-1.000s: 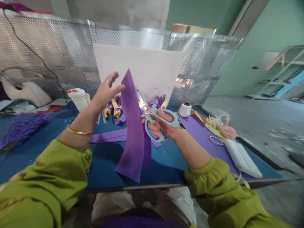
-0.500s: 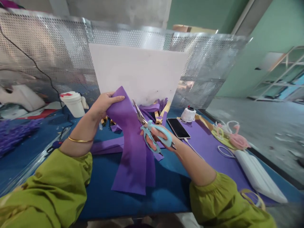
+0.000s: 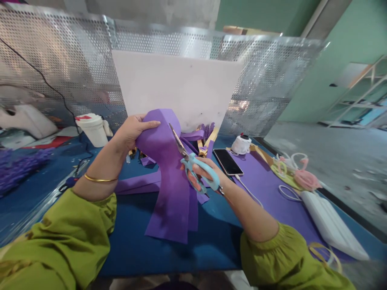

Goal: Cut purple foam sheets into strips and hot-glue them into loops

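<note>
Purple sheet (image 3: 169, 169) held up over the blue worktop (image 3: 133, 249), scissors (image 3: 193, 163) at its right edge.
Left hand (image 3: 130, 131) fingers pinched around the sheet's far end; right hand (image 3: 202, 177) fingers clenched through the scissors' handles, blades parted.

A blue-topped worktable (image 3: 136, 249) fills the foreground, fenced at the back by a perforated metal screen (image 3: 54, 64) that bends round to the right. A plain white board (image 3: 178, 88) leans against the screen at the centre, and a black cable (image 3: 45, 78) trails down across the mesh on the left. Behind rises a grey concrete wall (image 3: 145, 10) — to the right it gives way to mint-green walls (image 3: 347, 44). A bare grey concrete floor (image 3: 332, 153) stretches off right, lit by soft daylight, with a pale shelf frame (image 3: 359, 100) standing against the green wall.
</note>
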The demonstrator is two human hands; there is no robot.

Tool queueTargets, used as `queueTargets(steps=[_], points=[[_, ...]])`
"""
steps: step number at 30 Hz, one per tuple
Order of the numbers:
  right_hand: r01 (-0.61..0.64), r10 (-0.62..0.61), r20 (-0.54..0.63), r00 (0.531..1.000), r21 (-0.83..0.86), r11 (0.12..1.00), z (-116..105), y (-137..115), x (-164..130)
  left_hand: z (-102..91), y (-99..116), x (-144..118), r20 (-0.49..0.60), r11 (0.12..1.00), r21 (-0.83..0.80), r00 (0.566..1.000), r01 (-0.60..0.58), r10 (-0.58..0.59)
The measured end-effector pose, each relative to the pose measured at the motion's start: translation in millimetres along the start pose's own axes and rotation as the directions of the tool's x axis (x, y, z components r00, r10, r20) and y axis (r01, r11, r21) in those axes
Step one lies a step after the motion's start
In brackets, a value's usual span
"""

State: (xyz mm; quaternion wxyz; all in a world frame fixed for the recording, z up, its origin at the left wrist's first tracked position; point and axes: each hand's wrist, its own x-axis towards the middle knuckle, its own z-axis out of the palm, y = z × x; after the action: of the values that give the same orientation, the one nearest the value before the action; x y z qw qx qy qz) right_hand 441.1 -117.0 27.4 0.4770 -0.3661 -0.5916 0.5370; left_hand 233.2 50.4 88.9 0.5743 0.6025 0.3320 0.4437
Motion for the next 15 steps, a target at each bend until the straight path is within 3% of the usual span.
queueTargets(steps=[8,15], points=[[-0.050,0.053,-0.041,0.998,0.070,0.996,1.9,4.0,1.1,-2.1,0.7,1.8,-0.013,0.998,0.017,0.998,-0.061,0.061],[-0.087,0.089,-0.111,0.990,0.021,0.996,9.5,0.0,-0.3,-6.4,-1.4,4.9,-0.035,0.996,0.048,0.996,-0.080,0.081]])
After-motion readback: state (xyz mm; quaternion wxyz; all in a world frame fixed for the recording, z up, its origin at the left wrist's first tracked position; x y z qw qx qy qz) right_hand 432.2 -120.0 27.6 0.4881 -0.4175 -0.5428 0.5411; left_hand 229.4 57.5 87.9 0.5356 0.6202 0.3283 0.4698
